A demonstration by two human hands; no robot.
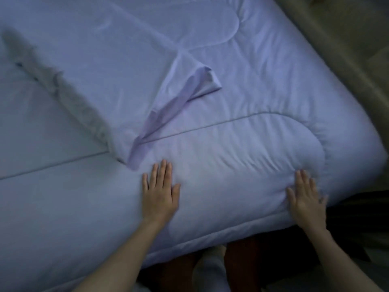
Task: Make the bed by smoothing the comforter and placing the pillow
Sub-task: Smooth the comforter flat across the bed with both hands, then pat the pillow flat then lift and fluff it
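Both arms reach forward from the bottom of the view, bare to the elbow. The left hand (160, 192) lies palm down on the comforter (252, 98), fingers straight and close together, pointing away from the person, thumb out to the side. The right hand (305, 199) is also laid flat, fingers slightly spread, pressing near the rounded corner of the quilting. Neither hand grasps anything; both are relaxed and flat against the cloth.

The comforter covers the bed and fills most of the view. Its near edge hangs over the mattress just in front of the person, running from lower left up to a rounded corner at the right. A stitched seam (210, 125) crosses it lengthwise, rising gently from left to right, then curving round ahead of the right hand.

The cloth is pale blue, padded and puffy, with fine gathers along the curved stitching. On top of it lies a thinner, smoother sheet (117, 66) with sharp creases — one corner (203, 81) is turned back, showing a lilac underside. A grey, fuzzy strip (63, 89) runs diagonally along the sheet's left edge; what it is cannot be told. Beige floor (347, 49) shows at the right.
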